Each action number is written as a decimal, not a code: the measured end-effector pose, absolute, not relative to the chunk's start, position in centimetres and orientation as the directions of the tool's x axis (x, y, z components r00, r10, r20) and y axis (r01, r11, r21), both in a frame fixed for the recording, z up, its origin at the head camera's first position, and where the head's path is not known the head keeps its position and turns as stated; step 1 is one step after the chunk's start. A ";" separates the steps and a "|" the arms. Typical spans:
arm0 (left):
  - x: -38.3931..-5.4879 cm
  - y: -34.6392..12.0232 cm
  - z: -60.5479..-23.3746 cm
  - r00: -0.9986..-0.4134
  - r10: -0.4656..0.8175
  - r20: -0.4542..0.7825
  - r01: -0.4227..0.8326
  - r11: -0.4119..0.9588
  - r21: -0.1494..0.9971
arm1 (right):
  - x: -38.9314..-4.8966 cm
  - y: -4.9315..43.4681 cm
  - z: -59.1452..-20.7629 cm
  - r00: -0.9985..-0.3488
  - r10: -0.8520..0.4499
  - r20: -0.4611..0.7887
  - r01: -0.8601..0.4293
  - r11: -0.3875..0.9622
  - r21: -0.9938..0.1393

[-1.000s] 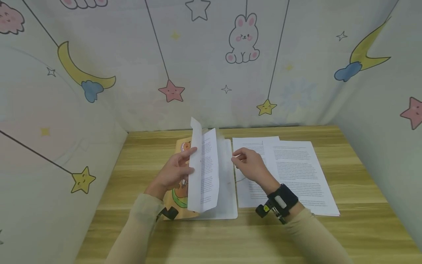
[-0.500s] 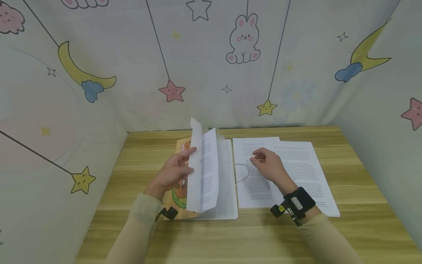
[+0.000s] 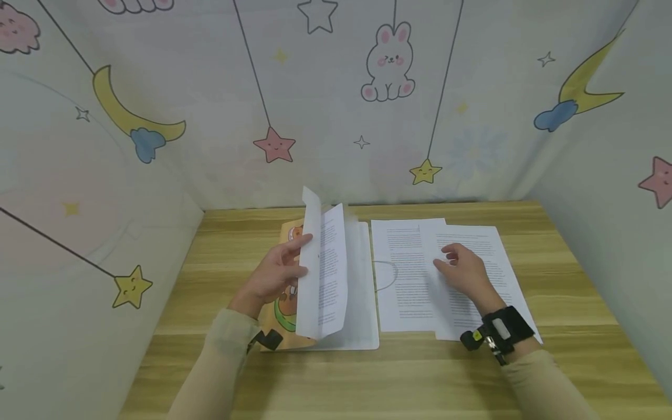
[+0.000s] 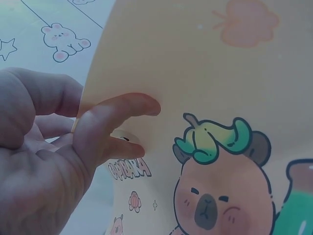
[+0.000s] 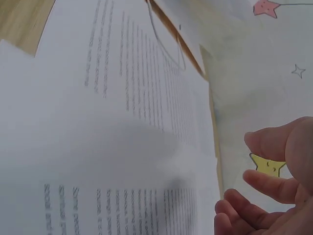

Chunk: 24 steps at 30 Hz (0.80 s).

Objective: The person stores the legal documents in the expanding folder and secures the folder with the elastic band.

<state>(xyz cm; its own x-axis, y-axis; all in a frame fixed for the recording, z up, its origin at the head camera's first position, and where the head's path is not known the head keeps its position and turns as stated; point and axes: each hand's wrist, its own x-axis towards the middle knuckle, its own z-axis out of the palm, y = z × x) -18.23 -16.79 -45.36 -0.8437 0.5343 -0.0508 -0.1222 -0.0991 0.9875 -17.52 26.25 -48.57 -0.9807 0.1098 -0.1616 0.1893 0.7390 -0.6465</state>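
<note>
A folder (image 3: 370,303) with an orange capybara cover (image 4: 220,186) lies part-opened on the wooden table, left of the middle. My left hand (image 3: 278,269) grips the edge of its raised cover and leaves, with digits on both sides of the cover in the left wrist view. A printed page (image 3: 332,265) stands up inside, beside a blank white leaf (image 3: 310,280). To the right, two overlapping stacks or sheets of printed paper lie flat: a left sheet (image 3: 404,291) and a right sheet (image 3: 469,239). Over the right sheet is my right hand (image 3: 464,271), fingers loosely bent and holding nothing.
A thin loop of cord (image 3: 391,275) sticks out from the folder's right edge onto the left sheet. White curtains (image 3: 325,116) with cartoon prints rise at the back and sides. Bare wooden tabletop (image 3: 378,385) lies in front of the folder.
My right hand has moved right, from the folder's right edge across the left sheet to the right sheet, uncovering the cord loop. My left hand keeps its grip, almost still.
</note>
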 end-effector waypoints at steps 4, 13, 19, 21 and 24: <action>-18.2 -16.8 -45.3 -0.840 0.541 -0.044 -0.118 -0.102 0.988 | -17.3 27.8 -49.2 -0.972 0.153 -0.180 0.233 0.743 -0.627; -18.4 -16.7 -45.4 -0.834 0.550 -0.040 -0.114 -0.101 0.988 | -16.9 31.2 -50.1 -0.965 0.211 -0.159 0.264 0.789 -0.554; -18.3 -16.8 -45.4 -0.834 0.552 -0.032 -0.109 -0.107 0.988 | -16.6 33.1 -50.3 -0.952 0.267 -0.148 0.305 0.802 -0.514; -18.3 -16.8 -45.4 -0.834 0.551 -0.029 -0.105 -0.106 0.989 | -16.5 33.8 -50.5 -0.951 0.282 -0.130 0.309 0.815 -0.490; -18.4 -16.9 -45.4 -0.836 0.548 -0.028 -0.102 -0.104 0.989 | -16.4 34.7 -50.6 -0.943 0.308 -0.125 0.330 0.822 -0.464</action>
<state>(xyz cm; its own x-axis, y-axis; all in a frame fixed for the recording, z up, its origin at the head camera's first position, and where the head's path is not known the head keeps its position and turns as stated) -18.38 -16.86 -45.37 -0.8360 0.5481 -0.0282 -0.1016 -0.1041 0.9894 -16.39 34.66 -50.55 -0.9432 0.3075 -0.1254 0.3297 0.8224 -0.4636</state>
